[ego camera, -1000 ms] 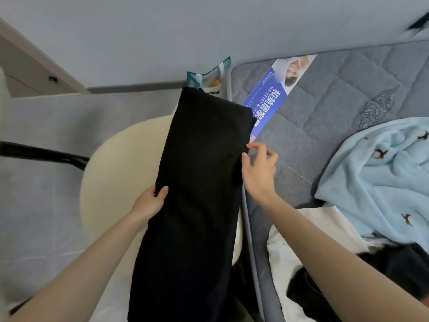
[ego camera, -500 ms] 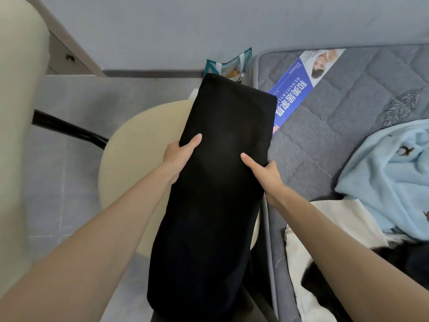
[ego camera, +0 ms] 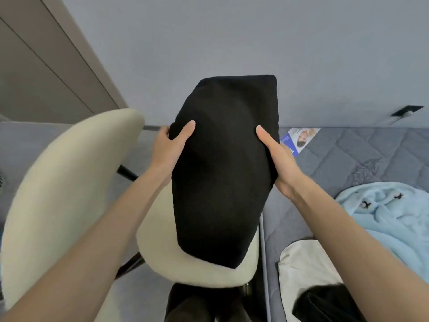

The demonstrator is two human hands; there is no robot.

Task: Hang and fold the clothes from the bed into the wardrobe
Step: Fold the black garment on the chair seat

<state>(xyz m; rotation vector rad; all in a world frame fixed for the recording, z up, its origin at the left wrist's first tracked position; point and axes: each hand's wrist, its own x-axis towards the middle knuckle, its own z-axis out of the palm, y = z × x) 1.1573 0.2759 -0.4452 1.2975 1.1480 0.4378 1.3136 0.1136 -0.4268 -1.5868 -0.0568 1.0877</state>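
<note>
A folded black garment (ego camera: 222,173) is lifted off the cream chair, held up in front of me. My left hand (ego camera: 168,149) grips its left edge, thumb on top and fingers behind. My right hand (ego camera: 276,159) grips the right edge the same way. On the grey mattress (ego camera: 348,159) at the right lie a light blue fleece garment (ego camera: 390,219), a white garment (ego camera: 304,270) and another black garment (ego camera: 325,305).
A cream upholstered chair, with its seat (ego camera: 185,259) and its back (ego camera: 58,182), stands directly below the garment, left of the bed. A blue leaflet (ego camera: 297,140) lies on the mattress by the wall. A brown wardrobe panel (ego camera: 46,66) is at the upper left.
Both hands moved from smoothing the black garment on the chair seat to gripping its sides and lifting it. My view has tilted up toward the wall.
</note>
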